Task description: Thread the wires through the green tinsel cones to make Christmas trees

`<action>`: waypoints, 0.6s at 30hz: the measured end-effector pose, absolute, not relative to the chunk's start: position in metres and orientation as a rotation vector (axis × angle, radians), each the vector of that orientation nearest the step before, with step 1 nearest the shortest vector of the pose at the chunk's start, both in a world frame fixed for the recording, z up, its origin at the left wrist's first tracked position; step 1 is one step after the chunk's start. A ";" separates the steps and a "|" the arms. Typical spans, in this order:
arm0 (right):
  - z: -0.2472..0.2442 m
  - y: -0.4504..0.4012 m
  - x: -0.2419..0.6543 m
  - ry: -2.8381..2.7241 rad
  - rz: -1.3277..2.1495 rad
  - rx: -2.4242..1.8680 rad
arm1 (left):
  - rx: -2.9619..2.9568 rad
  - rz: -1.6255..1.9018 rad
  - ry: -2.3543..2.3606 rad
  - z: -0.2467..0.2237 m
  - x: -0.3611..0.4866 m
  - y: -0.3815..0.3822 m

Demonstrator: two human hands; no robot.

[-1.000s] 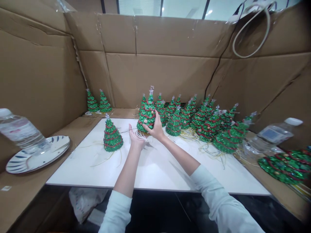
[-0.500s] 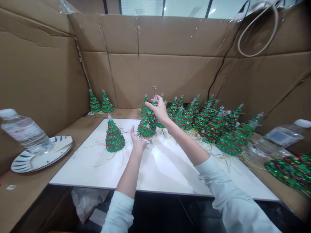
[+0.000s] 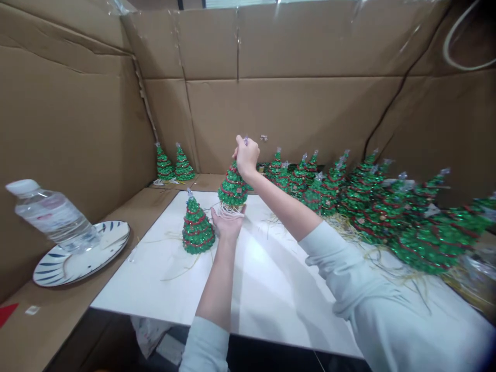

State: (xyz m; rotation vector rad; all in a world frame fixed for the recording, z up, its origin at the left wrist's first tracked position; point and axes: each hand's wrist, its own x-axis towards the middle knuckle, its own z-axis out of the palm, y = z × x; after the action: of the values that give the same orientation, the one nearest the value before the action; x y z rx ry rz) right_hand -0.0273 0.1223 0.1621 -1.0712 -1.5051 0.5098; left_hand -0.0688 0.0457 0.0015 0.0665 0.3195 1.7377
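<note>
A small green beaded Christmas tree (image 3: 232, 188) with red garlands is held upright above the white board. My right hand (image 3: 247, 155) is closed round its top, where a bit of the clear star shows above the fingers. Beneath the tree, my left hand (image 3: 228, 223) is palm up and bears the base, with white strands (image 3: 228, 211) lying over the palm. Its fingers are partly hidden by the tree. Just left of this hand, another Christmas tree (image 3: 197, 227) stands on the board.
Several more trees (image 3: 364, 196) crowd the right side among loose yellow strands (image 3: 380, 253). Two trees (image 3: 183, 164) stand in the back left corner. At left, a tilted water bottle (image 3: 58, 217) rests on a plate (image 3: 50, 268). Cardboard walls (image 3: 302, 108) enclose the white board (image 3: 271, 289).
My right hand has closed round the treetop, where its fingers were spread before. The tree is now lifted above my left palm. The view has swung left and down.
</note>
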 end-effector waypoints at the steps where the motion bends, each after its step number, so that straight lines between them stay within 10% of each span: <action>1: 0.165 0.133 -0.037 -1.530 0.516 -1.047 | 0.043 1.763 0.289 -0.001 -0.072 0.048; 18: 0.127 0.274 -0.168 -1.799 0.763 -1.187 | 0.097 1.594 0.464 -0.009 -0.068 0.049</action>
State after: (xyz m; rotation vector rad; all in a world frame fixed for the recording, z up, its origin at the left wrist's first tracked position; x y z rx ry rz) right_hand -0.1679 0.2736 0.1270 -1.1869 -1.7995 0.7634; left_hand -0.0680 0.0486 -0.0089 0.0966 0.4639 1.5939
